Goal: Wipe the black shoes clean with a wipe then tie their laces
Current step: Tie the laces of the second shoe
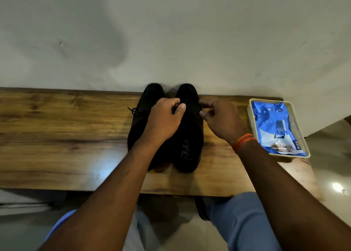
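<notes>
Two black shoes stand side by side on the wooden bench, toes against the wall. The left shoe shows a tied bow on its left side. Over the right shoe, my left hand pinches a black lace between thumb and fingers. My right hand pinches the other lace end just to the right. The laces between my hands are dark and hard to make out. An orange band sits on my right wrist.
A cream tray at the bench's right end holds a blue pack of wipes. The grey wall rises right behind the shoes. My knees in light blue trousers are below the bench's front edge.
</notes>
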